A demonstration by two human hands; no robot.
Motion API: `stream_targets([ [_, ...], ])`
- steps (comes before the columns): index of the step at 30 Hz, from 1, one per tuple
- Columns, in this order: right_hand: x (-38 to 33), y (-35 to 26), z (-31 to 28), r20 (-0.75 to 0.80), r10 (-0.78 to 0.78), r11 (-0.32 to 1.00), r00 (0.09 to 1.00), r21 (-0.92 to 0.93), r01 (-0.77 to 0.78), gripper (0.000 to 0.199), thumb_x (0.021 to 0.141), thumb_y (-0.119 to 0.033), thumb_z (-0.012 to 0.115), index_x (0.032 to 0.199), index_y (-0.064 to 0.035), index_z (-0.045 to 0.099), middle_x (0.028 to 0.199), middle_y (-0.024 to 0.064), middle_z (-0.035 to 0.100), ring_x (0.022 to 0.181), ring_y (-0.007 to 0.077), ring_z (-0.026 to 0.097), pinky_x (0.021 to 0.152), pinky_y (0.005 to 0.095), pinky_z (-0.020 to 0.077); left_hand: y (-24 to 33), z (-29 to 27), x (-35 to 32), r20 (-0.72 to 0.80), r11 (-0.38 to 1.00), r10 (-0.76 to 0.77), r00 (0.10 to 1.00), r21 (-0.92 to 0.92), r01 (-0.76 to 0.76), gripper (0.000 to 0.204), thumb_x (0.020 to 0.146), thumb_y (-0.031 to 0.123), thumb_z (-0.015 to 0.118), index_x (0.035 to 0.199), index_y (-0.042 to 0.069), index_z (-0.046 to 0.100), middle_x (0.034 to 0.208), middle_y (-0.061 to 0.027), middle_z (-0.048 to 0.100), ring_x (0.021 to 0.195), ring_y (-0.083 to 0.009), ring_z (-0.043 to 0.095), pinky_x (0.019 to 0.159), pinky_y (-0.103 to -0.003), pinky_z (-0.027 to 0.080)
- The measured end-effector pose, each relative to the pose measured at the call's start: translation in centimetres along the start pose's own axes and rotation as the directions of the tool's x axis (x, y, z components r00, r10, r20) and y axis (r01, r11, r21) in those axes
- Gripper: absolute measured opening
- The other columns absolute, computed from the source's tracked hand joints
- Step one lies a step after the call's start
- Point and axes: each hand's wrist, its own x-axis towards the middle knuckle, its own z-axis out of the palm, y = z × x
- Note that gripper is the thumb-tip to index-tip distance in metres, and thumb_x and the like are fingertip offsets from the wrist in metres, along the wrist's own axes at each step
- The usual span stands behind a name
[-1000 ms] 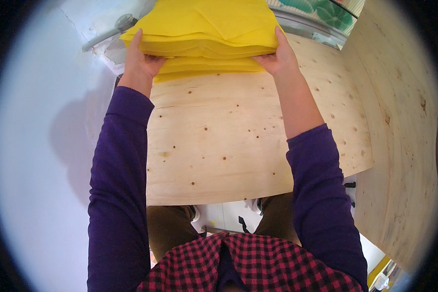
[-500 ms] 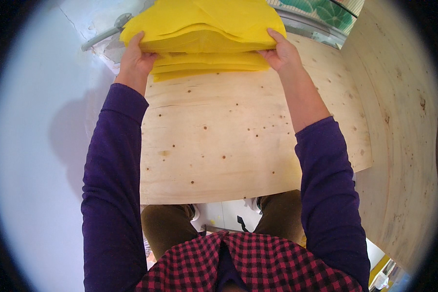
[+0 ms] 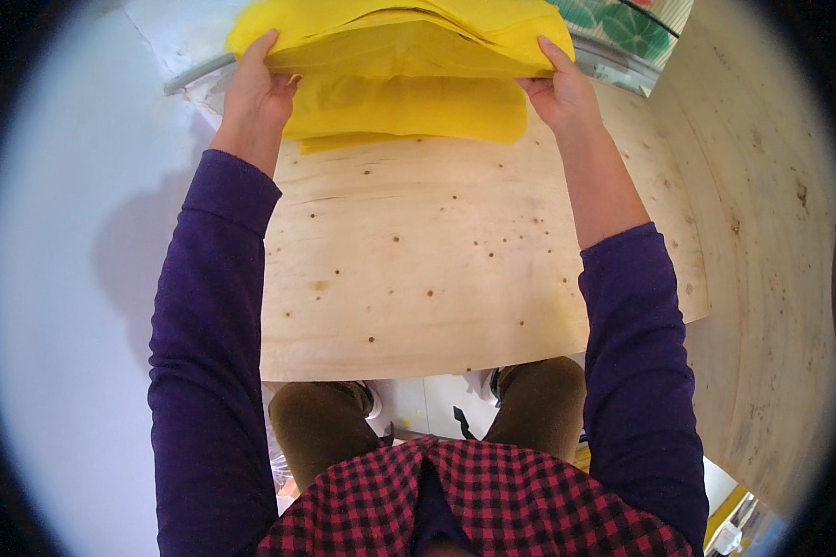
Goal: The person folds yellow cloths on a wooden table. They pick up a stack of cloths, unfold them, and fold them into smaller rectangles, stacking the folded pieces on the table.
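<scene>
A stack of yellow fabric sheets [image 3: 381, 51] is stretched between my two hands at the far end of the wooden table. My left hand [image 3: 258, 93] pinches its near left corner, thumb on top. At the near right corner my right hand [image 3: 559, 88] grips it the same way. The held edge is lifted and bows up in the middle, with the layers parting slightly. Beneath it, more folded yellow fabric [image 3: 409, 113] lies on the table. The far side of the stack runs out of the picture.
The pale plywood table [image 3: 427, 251] with dark knots spreads before my knees. A white wall [image 3: 74, 278] stands close on the left, and an upright wooden panel [image 3: 752, 232] on the right. At the far right is a green leaf-patterned cloth [image 3: 632, 32]. A grey pipe [image 3: 200, 72] sticks out by the wall.
Both hands have risen a little and moved farther away with the fabric edge, the right one also shifting right. More of the yellow fabric underneath now shows.
</scene>
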Motion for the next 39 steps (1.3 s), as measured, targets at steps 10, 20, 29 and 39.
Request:
stream_targets([
  [10,-3.0,-4.6,2.4,0.116,-0.153,0.988,0.981,0.036,0.150,0.039,0.093,-0.015,0.059,0.128,-0.0043,0.047,0.126,0.0089,0.057,0.114,0.0239,0.056,0.094,0.0396,0.0498,3.7,2.1,-4.5,0.112,0.988,0.090,0.990,-0.134,-0.074,0.033,0.087,0.013,0.064,0.118,0.010,0.053,0.114,-0.0050,0.060,0.105,-0.0238,0.058,0.091,-0.040,0.045],
  [20,-17.6,-7.6,3.8,0.118,-0.194,0.981,0.974,0.037,0.191,0.039,0.093,-0.016,0.058,0.128,-0.0028,0.047,0.124,0.0083,0.058,0.113,0.0217,0.058,0.092,0.0360,0.0499,6.1,-1.7,-19.3,0.214,0.970,0.221,0.951,-0.150,-0.191,0.037,0.095,0.017,0.052,0.131,0.007,0.045,0.126,-0.0060,0.054,0.116,-0.0219,0.052,0.100,-0.038,0.040],
  [29,-31.6,-3.0,-0.3,0.013,-0.028,0.999,1.000,-0.016,0.028,0.048,0.092,-0.017,0.059,0.135,-0.0035,0.042,0.130,0.0085,0.054,0.120,0.0231,0.052,0.102,0.0390,0.0419,1.7,-10.7,-32.6,0.023,0.979,0.072,0.997,-0.192,-0.066,0.046,0.094,0.013,0.054,0.138,0.008,0.041,0.138,-0.0076,0.049,0.125,-0.0231,0.047,0.107,-0.042,0.036],
  [39,-38.7,6.0,-7.0,-0.095,0.247,0.969,0.964,0.051,-0.243,0.053,0.090,-0.015,0.064,0.135,-0.0025,0.041,0.132,0.0092,0.051,0.121,0.0247,0.050,0.104,0.0400,0.0391,-7.4,-22.5,-37.2,0.046,0.969,-0.143,0.989,-0.197,0.150,0.045,0.093,0.013,0.057,0.136,0.010,0.042,0.135,-0.0046,0.050,0.124,-0.0222,0.048,0.106,-0.041,0.038],
])
